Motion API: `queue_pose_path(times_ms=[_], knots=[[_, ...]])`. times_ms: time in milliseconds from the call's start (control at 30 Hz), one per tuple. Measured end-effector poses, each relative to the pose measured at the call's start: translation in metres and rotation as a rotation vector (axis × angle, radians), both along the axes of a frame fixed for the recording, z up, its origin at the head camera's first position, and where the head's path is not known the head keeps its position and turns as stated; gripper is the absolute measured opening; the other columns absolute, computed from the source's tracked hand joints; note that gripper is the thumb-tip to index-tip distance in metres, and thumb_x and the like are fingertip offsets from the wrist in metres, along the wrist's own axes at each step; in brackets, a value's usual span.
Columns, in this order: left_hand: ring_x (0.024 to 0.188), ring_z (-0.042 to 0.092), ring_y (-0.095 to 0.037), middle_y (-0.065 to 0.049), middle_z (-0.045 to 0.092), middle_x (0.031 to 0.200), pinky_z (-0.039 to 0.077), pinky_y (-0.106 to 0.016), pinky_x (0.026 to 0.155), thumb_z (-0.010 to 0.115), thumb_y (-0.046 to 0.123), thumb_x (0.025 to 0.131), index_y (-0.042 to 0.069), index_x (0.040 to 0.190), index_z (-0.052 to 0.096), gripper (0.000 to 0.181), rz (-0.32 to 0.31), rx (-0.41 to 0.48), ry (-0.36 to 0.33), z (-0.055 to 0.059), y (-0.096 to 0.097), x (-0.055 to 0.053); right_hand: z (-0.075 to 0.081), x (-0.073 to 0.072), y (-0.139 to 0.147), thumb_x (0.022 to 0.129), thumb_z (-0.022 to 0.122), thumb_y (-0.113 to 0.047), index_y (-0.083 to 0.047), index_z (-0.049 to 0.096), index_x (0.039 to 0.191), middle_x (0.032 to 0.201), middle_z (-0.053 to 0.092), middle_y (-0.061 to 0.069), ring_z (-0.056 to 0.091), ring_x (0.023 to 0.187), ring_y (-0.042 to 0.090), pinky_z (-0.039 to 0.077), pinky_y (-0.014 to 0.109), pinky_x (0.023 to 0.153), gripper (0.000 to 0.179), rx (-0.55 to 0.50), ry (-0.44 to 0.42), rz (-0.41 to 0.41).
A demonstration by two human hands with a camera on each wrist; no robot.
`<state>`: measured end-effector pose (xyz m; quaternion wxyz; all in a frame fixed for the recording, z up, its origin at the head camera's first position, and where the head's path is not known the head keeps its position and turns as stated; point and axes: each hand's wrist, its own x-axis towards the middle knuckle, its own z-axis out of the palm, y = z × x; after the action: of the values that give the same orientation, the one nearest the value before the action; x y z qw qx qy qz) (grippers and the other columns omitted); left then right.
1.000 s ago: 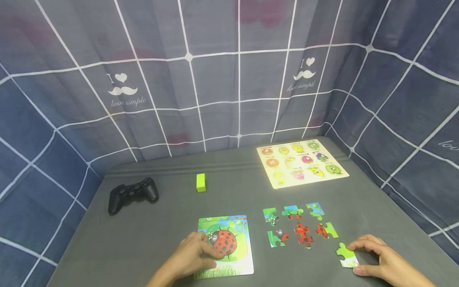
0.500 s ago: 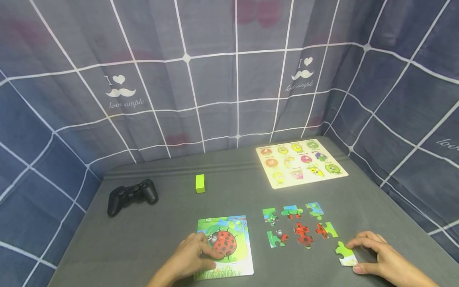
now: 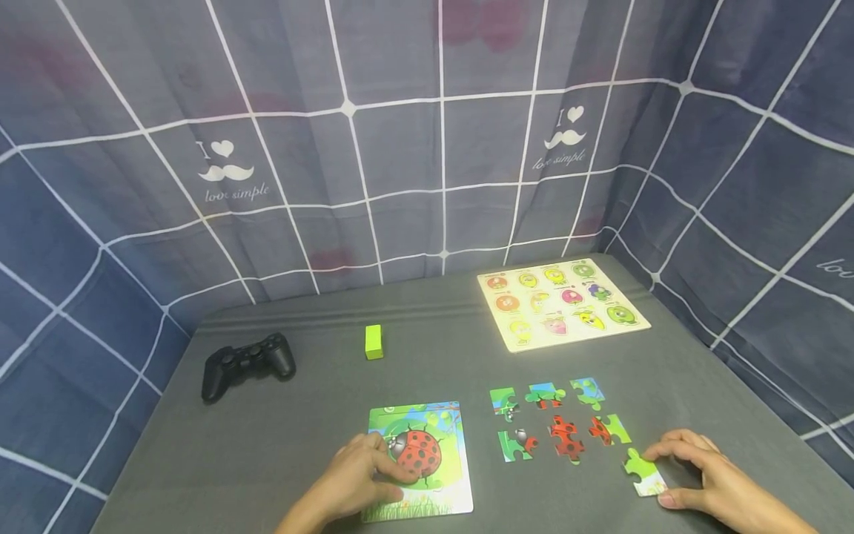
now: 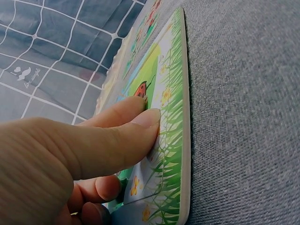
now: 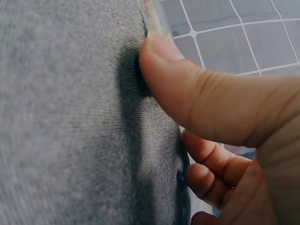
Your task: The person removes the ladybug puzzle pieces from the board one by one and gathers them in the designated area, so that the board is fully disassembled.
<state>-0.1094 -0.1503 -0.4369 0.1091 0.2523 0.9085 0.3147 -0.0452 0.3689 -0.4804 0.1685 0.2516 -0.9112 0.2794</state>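
In the head view my left hand (image 3: pixel 363 471) rests on a square puzzle board (image 3: pixel 450 495) with a red ladybug picture. Its thumb and fingers touch the printed face, as the left wrist view also shows. At the right my right hand (image 3: pixel 717 482) holds a green and white jigsaw piece (image 3: pixel 643 475) by its right edge, between thumb and forefinger, at the table surface. Left of that piece lie several loose jigsaw pieces in two rows, among them a red spotted piece (image 3: pixel 565 437) and a red and green piece (image 3: pixel 609 429). The right wrist view hides most of the held piece.
Behind the pieces lies a cream fruit board (image 3: pixel 567 302). A lime-green block (image 3: pixel 373 342) stands behind the ladybug board, and a black game controller (image 3: pixel 248 365) lies at the left. Checked blue-grey cloth (image 3: pixel 400 156) walls in the grey table at the back and sides.
The right hand and its jigsaw piece have shifted slightly away from the table's near side, toward the other pieces. My left hand has stayed on the ladybug board.
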Motion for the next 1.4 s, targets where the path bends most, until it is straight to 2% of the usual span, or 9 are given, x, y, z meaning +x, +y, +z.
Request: queue_pose_path(times_ms=[167, 300, 433, 567, 733, 967, 1233, 1400], knots=[[0.078, 0.031, 0.001, 0.015, 0.042, 0.081, 0.028, -0.024, 0.07, 0.083, 0.031, 0.07, 0.037, 0.091, 0.079, 0.021, 0.009, -0.005, -0.025, 0.0004, 0.0013, -0.0008, 0.0003, 0.0017, 0.0007, 0.054, 0.091, -0.017, -0.025, 0.066, 0.11, 0.107, 0.052, -0.019, 0.038, 0.104, -0.01, 0.023, 0.006, 0.087, 0.062, -0.001, -0.021, -0.018], [0.078, 0.032, 0.001, 0.015, 0.042, 0.082, 0.027, -0.025, 0.072, 0.083, 0.031, 0.07, 0.037, 0.091, 0.079, 0.022, 0.01, -0.006, -0.036, 0.0, 0.0019, -0.0009, -0.0013, 0.0032, 0.0015, 0.056, 0.091, -0.021, -0.027, 0.067, 0.111, 0.103, 0.05, -0.02, 0.036, 0.1, -0.01, 0.023, 0.009, 0.081, 0.06, 0.034, -0.045, -0.068], [0.078, 0.032, 0.001, 0.015, 0.043, 0.081, 0.028, -0.025, 0.071, 0.084, 0.031, 0.07, 0.038, 0.091, 0.079, 0.022, 0.008, -0.003, -0.026, -0.0012, 0.0011, -0.0008, -0.0031, 0.0036, 0.0019, 0.055, 0.091, -0.026, -0.03, 0.068, 0.107, 0.1, 0.049, -0.021, 0.036, 0.097, -0.01, 0.023, 0.011, 0.078, 0.057, 0.066, -0.034, -0.099], [0.079, 0.032, 0.001, 0.015, 0.043, 0.081, 0.028, -0.025, 0.07, 0.084, 0.031, 0.07, 0.038, 0.09, 0.079, 0.022, 0.013, 0.001, -0.011, -0.0026, 0.0011, -0.001, -0.0026, 0.0033, 0.0014, 0.055, 0.091, -0.026, -0.03, 0.066, 0.106, 0.099, 0.052, -0.021, 0.038, 0.096, -0.01, 0.023, 0.011, 0.078, 0.057, 0.047, -0.043, -0.091], [0.079, 0.033, 0.002, 0.016, 0.044, 0.081, 0.029, -0.025, 0.071, 0.084, 0.031, 0.07, 0.039, 0.09, 0.079, 0.023, 0.025, -0.002, -0.023, -0.0033, 0.0022, 0.0003, -0.0024, 0.0038, 0.0016, 0.054, 0.091, -0.025, -0.029, 0.065, 0.106, 0.1, 0.054, -0.022, 0.038, 0.097, -0.01, 0.024, 0.011, 0.077, 0.058, 0.032, -0.062, -0.075], [0.078, 0.032, 0.001, 0.015, 0.043, 0.081, 0.028, -0.025, 0.07, 0.084, 0.031, 0.07, 0.038, 0.09, 0.079, 0.022, 0.013, 0.001, -0.018, -0.0021, 0.0009, 0.0004, -0.0028, 0.004, 0.0001, 0.053, 0.092, -0.028, -0.031, 0.066, 0.105, 0.098, 0.054, -0.022, 0.039, 0.095, -0.01, 0.024, 0.012, 0.077, 0.058, 0.058, -0.034, -0.091], [0.077, 0.03, 0.001, 0.014, 0.041, 0.081, 0.027, -0.024, 0.07, 0.084, 0.031, 0.07, 0.037, 0.091, 0.079, 0.022, 0.006, 0.0, -0.016, -0.0017, -0.0002, 0.0001, -0.0005, 0.004, -0.0056, 0.059, 0.091, -0.025, -0.036, 0.067, 0.102, 0.095, 0.052, -0.024, 0.039, 0.094, -0.01, 0.025, 0.013, 0.077, 0.05, 0.079, -0.015, -0.157], [0.077, 0.031, 0.0, 0.015, 0.041, 0.08, 0.027, -0.025, 0.07, 0.083, 0.031, 0.07, 0.038, 0.09, 0.079, 0.022, 0.013, 0.003, -0.027, -0.0016, 0.0011, 0.0001, -0.002, 0.0052, -0.0078, 0.055, 0.092, -0.027, -0.036, 0.069, 0.097, 0.093, 0.05, -0.023, 0.038, 0.092, -0.01, 0.024, 0.016, 0.073, 0.049, 0.098, 0.028, -0.18]])
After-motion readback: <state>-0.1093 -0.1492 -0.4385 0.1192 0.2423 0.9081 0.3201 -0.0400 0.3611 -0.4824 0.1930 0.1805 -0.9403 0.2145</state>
